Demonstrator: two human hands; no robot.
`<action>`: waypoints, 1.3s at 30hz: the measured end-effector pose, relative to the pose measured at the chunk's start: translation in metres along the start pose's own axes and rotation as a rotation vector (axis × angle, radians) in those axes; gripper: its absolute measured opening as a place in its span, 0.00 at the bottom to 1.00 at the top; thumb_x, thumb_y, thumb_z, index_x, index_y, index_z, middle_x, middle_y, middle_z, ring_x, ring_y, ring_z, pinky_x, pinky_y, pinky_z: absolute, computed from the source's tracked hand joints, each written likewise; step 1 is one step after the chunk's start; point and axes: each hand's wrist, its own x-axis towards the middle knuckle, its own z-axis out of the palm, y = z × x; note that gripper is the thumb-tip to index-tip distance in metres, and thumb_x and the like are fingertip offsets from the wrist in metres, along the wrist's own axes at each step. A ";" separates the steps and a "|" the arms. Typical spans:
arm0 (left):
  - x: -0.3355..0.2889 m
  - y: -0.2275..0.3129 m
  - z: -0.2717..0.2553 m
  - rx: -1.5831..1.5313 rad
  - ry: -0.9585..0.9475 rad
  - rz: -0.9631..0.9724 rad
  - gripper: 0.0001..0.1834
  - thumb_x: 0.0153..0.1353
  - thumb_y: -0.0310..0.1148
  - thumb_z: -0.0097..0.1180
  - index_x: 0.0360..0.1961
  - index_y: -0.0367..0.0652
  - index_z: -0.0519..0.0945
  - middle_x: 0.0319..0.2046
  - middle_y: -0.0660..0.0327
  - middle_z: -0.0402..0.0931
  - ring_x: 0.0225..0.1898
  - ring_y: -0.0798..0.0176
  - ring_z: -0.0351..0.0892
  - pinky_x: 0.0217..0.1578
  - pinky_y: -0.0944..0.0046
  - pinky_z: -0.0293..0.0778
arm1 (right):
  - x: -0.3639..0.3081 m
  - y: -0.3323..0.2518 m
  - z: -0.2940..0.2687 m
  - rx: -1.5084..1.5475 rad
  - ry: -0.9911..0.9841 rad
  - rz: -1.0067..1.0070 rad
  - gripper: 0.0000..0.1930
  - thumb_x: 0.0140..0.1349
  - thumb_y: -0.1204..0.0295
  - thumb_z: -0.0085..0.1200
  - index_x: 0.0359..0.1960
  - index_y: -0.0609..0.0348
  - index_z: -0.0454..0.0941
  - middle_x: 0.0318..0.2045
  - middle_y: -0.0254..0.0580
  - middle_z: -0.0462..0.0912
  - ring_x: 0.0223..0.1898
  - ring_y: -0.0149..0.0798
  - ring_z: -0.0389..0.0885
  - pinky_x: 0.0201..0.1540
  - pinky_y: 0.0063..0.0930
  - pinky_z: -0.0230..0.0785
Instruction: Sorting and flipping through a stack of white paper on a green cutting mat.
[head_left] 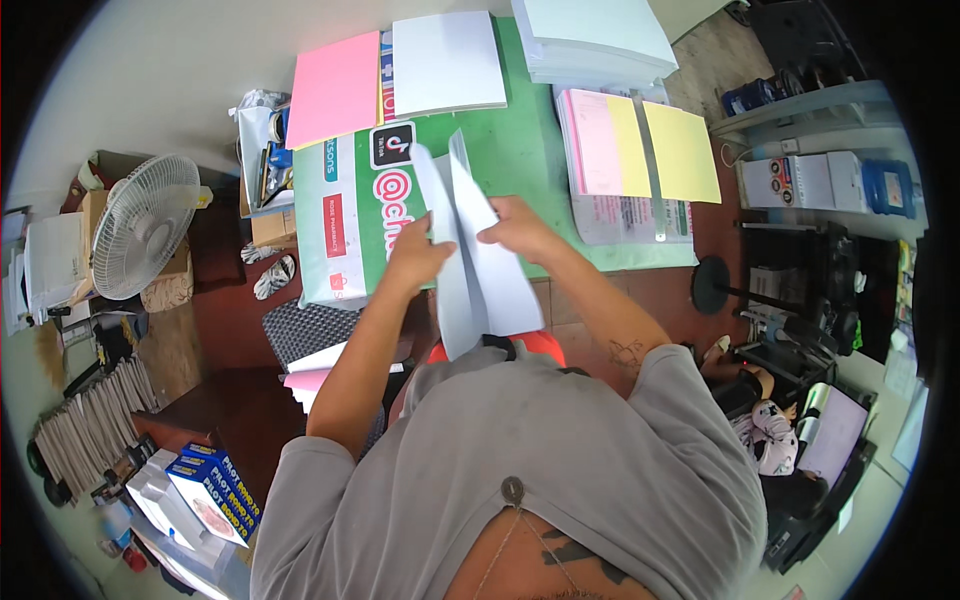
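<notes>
A few white paper sheets [478,262] are held up in both hands just above the near edge of the green table mat [520,150], fanned apart so that their upper corners splay over the mat and their lower ends hang down toward the person's grey shirt [560,470]. The left hand [418,255] grips the left sheet at its edge, fingers closed on the paper; the right hand [518,228] pinches the right sheet near its top edge. On the mat beyond the sheets lies a white stack [448,62], with a pink stack [335,88] to the left of it and a taller white pile [592,38] at the mat's far right corner. At the mat's right side rest pink and yellow sheets [640,150] side by side. Well to the left of the mat, on the floor, stands a white fan [145,225], and a blue-and-white box [215,490] lies nearer the person on that side.
</notes>
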 end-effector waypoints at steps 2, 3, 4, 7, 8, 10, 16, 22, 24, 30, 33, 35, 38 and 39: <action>-0.007 -0.037 -0.028 -0.562 0.034 -0.079 0.24 0.59 0.22 0.56 0.57 0.27 0.70 0.48 0.48 0.79 0.46 0.54 0.83 0.46 0.59 0.79 | -0.010 0.010 -0.022 0.547 0.041 0.094 0.26 0.51 0.81 0.55 0.55 0.70 0.74 0.48 0.51 0.83 0.42 0.43 0.85 0.47 0.38 0.77; -0.012 -0.040 -0.033 -0.724 0.086 -0.150 0.24 0.60 0.21 0.54 0.59 0.28 0.69 0.50 0.48 0.78 0.47 0.53 0.83 0.48 0.57 0.79 | -0.016 0.021 -0.034 0.768 0.032 0.097 0.25 0.51 0.83 0.53 0.55 0.72 0.73 0.48 0.50 0.82 0.44 0.43 0.84 0.49 0.38 0.76; -0.012 -0.056 -0.039 -0.825 0.076 -0.209 0.26 0.61 0.23 0.54 0.60 0.28 0.68 0.51 0.48 0.78 0.48 0.53 0.82 0.48 0.57 0.79 | -0.016 0.032 -0.037 0.766 0.029 0.095 0.25 0.51 0.83 0.53 0.55 0.72 0.73 0.48 0.50 0.82 0.44 0.43 0.84 0.49 0.38 0.76; 0.003 -0.085 -0.029 -0.600 0.132 -0.255 0.27 0.61 0.24 0.55 0.62 0.28 0.66 0.51 0.47 0.77 0.49 0.52 0.81 0.49 0.57 0.78 | 0.000 0.057 -0.028 0.206 0.066 -0.021 0.29 0.50 0.82 0.53 0.58 0.74 0.69 0.47 0.58 0.82 0.48 0.50 0.83 0.51 0.44 0.75; 0.007 -0.088 -0.027 -0.345 0.201 -0.104 0.26 0.62 0.25 0.55 0.60 0.27 0.67 0.50 0.46 0.77 0.47 0.51 0.82 0.48 0.57 0.79 | 0.006 0.056 -0.020 0.206 0.071 -0.020 0.29 0.50 0.82 0.53 0.58 0.74 0.69 0.47 0.58 0.82 0.48 0.50 0.83 0.51 0.44 0.75; 0.013 -0.079 -0.024 -0.091 0.249 0.048 0.25 0.62 0.26 0.55 0.59 0.26 0.68 0.49 0.46 0.78 0.46 0.51 0.82 0.47 0.56 0.79 | 0.007 0.056 -0.008 -0.422 0.315 0.151 0.33 0.48 0.82 0.51 0.62 0.69 0.63 0.48 0.62 0.80 0.50 0.57 0.80 0.52 0.47 0.73; 0.033 -0.113 -0.037 -0.494 0.162 -0.430 0.24 0.62 0.28 0.59 0.50 0.16 0.70 0.43 0.42 0.79 0.40 0.49 0.83 0.38 0.52 0.81 | -0.024 0.056 0.003 -0.766 0.334 -0.463 0.34 0.51 0.83 0.47 0.63 0.70 0.53 0.44 0.70 0.78 0.39 0.69 0.79 0.45 0.53 0.74; 0.006 -0.025 0.005 0.545 0.326 -0.125 0.23 0.56 0.25 0.57 0.48 0.29 0.60 0.36 0.31 0.77 0.41 0.30 0.80 0.43 0.45 0.77 | -0.004 0.024 -0.010 -0.335 0.295 0.213 0.27 0.52 0.78 0.48 0.54 0.81 0.61 0.43 0.77 0.77 0.44 0.68 0.80 0.49 0.49 0.74; -0.001 0.001 0.019 0.733 0.259 -0.082 0.24 0.55 0.26 0.58 0.47 0.31 0.60 0.36 0.32 0.78 0.42 0.31 0.80 0.47 0.46 0.76 | -0.003 0.006 0.009 -0.358 0.333 0.124 0.26 0.51 0.74 0.50 0.51 0.82 0.66 0.45 0.77 0.77 0.46 0.68 0.80 0.50 0.46 0.74; 0.016 -0.042 -0.017 -0.063 0.198 0.038 0.20 0.61 0.29 0.58 0.51 0.29 0.76 0.40 0.47 0.82 0.37 0.51 0.84 0.39 0.57 0.80 | 0.001 0.039 -0.003 0.424 0.242 0.044 0.24 0.48 0.78 0.64 0.48 0.75 0.76 0.41 0.58 0.83 0.41 0.48 0.83 0.43 0.38 0.75; 0.004 -0.032 -0.038 -0.600 0.087 -0.217 0.16 0.63 0.28 0.55 0.48 0.27 0.77 0.37 0.53 0.82 0.35 0.59 0.83 0.35 0.62 0.79 | -0.003 0.079 -0.039 0.631 0.106 0.154 0.23 0.50 0.76 0.63 0.49 0.72 0.77 0.42 0.55 0.83 0.41 0.47 0.83 0.42 0.38 0.75; 0.007 -0.085 -0.044 -0.383 0.114 -0.268 0.16 0.63 0.29 0.55 0.48 0.26 0.76 0.35 0.53 0.81 0.33 0.61 0.82 0.33 0.63 0.78 | 0.000 0.075 -0.030 0.337 0.226 0.376 0.22 0.52 0.72 0.60 0.47 0.74 0.77 0.42 0.59 0.83 0.44 0.51 0.83 0.44 0.41 0.75; 0.018 -0.075 -0.037 -0.091 0.223 -0.306 0.17 0.62 0.37 0.59 0.39 0.29 0.80 0.33 0.54 0.81 0.31 0.63 0.82 0.29 0.61 0.75 | 0.009 0.062 -0.029 -0.146 0.402 0.297 0.24 0.52 0.67 0.58 0.44 0.77 0.76 0.43 0.64 0.82 0.45 0.55 0.83 0.47 0.41 0.75; 0.020 -0.072 -0.035 -0.090 0.236 -0.313 0.17 0.62 0.37 0.59 0.39 0.29 0.80 0.33 0.54 0.81 0.31 0.63 0.82 0.29 0.61 0.75 | 0.012 0.052 -0.025 -0.280 0.396 0.271 0.25 0.51 0.64 0.58 0.42 0.79 0.76 0.43 0.66 0.81 0.46 0.57 0.82 0.48 0.41 0.74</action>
